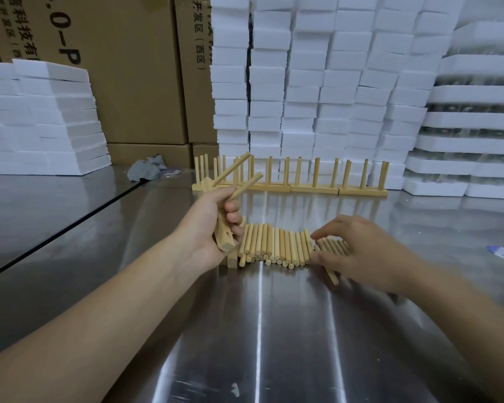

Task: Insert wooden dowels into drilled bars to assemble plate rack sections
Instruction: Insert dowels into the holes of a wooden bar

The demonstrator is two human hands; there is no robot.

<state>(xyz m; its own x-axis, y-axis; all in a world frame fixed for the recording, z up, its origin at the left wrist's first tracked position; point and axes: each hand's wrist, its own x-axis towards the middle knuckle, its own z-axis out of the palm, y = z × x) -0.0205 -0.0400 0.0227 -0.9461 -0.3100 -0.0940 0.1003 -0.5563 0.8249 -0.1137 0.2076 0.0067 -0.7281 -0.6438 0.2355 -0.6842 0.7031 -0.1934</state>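
Observation:
My left hand (213,225) grips a drilled wooden bar (225,238), held tilted above the steel table, with two dowels (233,171) sticking out of it up and to the right. An empty hole shows near the bar's lower end. My right hand (358,251) rests on the right end of a pile of loose dowels (277,247) and pinches one dowel (331,276) whose end pokes out below the fingers. Another bar (232,261) lies under the pile's left end.
Finished rack sections (303,177) with upright dowels stand in a row at the back of the steel table (274,330). Behind them rise stacks of white foam blocks (317,82) and cardboard boxes (134,68). A grey rag (147,168) lies at back left.

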